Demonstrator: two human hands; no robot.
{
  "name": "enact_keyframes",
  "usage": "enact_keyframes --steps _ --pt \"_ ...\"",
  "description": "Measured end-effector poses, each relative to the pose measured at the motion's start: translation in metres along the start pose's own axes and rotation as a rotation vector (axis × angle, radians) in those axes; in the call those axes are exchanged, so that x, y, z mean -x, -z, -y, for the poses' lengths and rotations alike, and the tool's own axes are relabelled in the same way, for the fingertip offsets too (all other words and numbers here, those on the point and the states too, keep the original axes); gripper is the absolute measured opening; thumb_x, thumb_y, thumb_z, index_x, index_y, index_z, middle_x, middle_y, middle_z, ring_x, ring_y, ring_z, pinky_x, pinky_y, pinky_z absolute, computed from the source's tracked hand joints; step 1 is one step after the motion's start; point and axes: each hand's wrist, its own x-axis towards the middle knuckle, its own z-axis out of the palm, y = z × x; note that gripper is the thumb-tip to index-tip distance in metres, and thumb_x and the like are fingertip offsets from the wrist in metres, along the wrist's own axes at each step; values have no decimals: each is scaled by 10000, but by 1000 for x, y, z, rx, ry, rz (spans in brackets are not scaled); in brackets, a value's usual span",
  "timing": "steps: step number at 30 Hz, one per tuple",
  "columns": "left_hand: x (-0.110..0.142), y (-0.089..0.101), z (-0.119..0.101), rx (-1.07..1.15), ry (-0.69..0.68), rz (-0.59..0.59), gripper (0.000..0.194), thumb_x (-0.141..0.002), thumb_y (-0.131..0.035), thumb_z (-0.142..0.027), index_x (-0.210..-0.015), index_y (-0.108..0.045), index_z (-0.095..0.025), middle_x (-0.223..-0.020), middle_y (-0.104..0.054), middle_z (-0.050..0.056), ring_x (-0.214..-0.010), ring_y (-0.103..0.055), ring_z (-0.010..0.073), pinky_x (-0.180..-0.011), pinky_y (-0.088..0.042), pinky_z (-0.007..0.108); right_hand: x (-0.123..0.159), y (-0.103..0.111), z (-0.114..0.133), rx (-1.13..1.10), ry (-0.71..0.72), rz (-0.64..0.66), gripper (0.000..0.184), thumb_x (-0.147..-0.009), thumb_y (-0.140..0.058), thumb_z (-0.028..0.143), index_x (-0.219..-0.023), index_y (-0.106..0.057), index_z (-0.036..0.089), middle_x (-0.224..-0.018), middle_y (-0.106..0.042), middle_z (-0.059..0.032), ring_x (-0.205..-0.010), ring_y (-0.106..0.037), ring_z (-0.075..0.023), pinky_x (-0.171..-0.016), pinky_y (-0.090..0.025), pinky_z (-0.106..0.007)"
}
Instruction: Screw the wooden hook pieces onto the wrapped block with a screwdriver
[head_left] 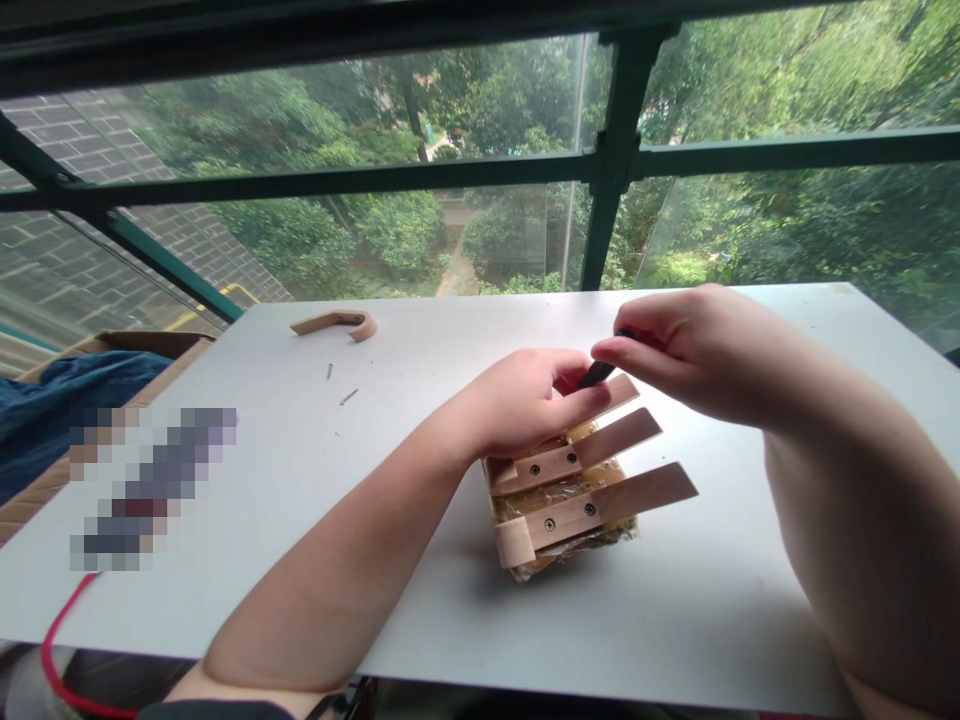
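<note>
My right hand (675, 345) is closed around the black handle of a screwdriver (598, 373), angled down toward the block; its tip is hidden. My left hand (536, 398) is closed over the rearmost wooden hook (624, 390), its fingers around the screwdriver's lower end. Under it lies a block wrapped in shiny brown tape (555, 497). Two more wooden hooks, a middle one (622, 437) and a front one (645, 497), lie across the block. Each shows two cross-head screws set in it, and their flat ends stick out past the block's right side.
A loose curved wooden hook (337, 322) lies at the table's back left. Two screws, one (329, 371) behind the other (349, 397), rest nearby. A pixelated object (161, 480) and a red cord (56, 640) are at left, beside a cardboard box (172, 350) with blue cloth. Windows stand behind the white table (420, 600).
</note>
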Motion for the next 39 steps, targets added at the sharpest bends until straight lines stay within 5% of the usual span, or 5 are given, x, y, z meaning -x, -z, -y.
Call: enact_keyframes --steps 10,14,19,29,39 --pt "0 -2 8 28 13 -93 319 -898 -584 -450 -1099 -613 -205 -974 -693 53 -859 -637 202 -749 -505 336 -3 -5 11 -10 -46 -57 463 -930 -502 489 -561 -461 213 -465 -426 35 -450 -323 -104 -457 -261 -286" --pt "0 0 8 63 6 -89 245 -887 -595 -437 -979 -608 -210 -1004 -706 34 -898 -647 202 -772 -508 336 0 -6 4 -42 100 -44 232 -888 -595 464 -874 -649 239 -743 -681 -11 -604 -566 -161 -563 -416 -297" --pt "1 3 6 64 25 -67 243 -868 -609 -429 -979 -615 -212 -1025 -720 23 -921 -656 205 -777 -505 328 8 2 -9 -109 233 -102 234 -864 -615 268 -1096 -648 281 -956 -732 -13 -811 -679 -188 -711 -515 -290" --pt "1 3 5 22 -9 -29 230 -902 -537 -394 -969 -656 -209 -998 -736 33 -893 -657 207 -767 -498 318 11 11 1 31 137 19 86 -920 -567 270 -978 -619 233 -872 -690 -72 -703 -600 -196 -657 -443 -331" --pt "0 0 5 46 -60 -35 266 -903 -507 -344 -995 -711 -199 -936 -750 33 -815 -664 189 -726 -501 305 0 -4 13 17 56 0 290 -927 -489 376 -681 -456 225 -576 -493 15 -521 -390 -136 -531 -277 -292"
